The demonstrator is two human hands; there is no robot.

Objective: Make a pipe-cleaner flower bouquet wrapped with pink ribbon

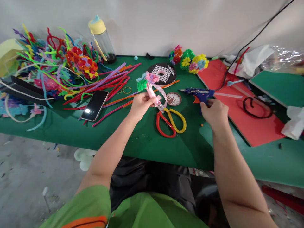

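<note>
Between the fingers of my left hand [140, 107] is a small pipe-cleaner flower bouquet [151, 79], its pink, blue and green blooms at the top and its stem wrapped in pink ribbon. A loose pale ribbon end [161, 91] curls from it toward the right. My right hand [215, 113] is closed round the handle of a blue glue gun [198, 92], whose nozzle points left toward the bouquet, apart from it. Scissors [171, 123] with one red and one yellow handle lie just below the bouquet, their blades partly hidden behind it.
Loose pipe cleaners [116, 82], a phone [94, 105] and a bottle [101, 39] stand or lie to the left, beside a colourful heap. A ribbon spool [163, 74] and finished flowers [190, 60] lie behind. Red board [258, 123] is at right; a black cord [256, 31] runs up from the glue gun.
</note>
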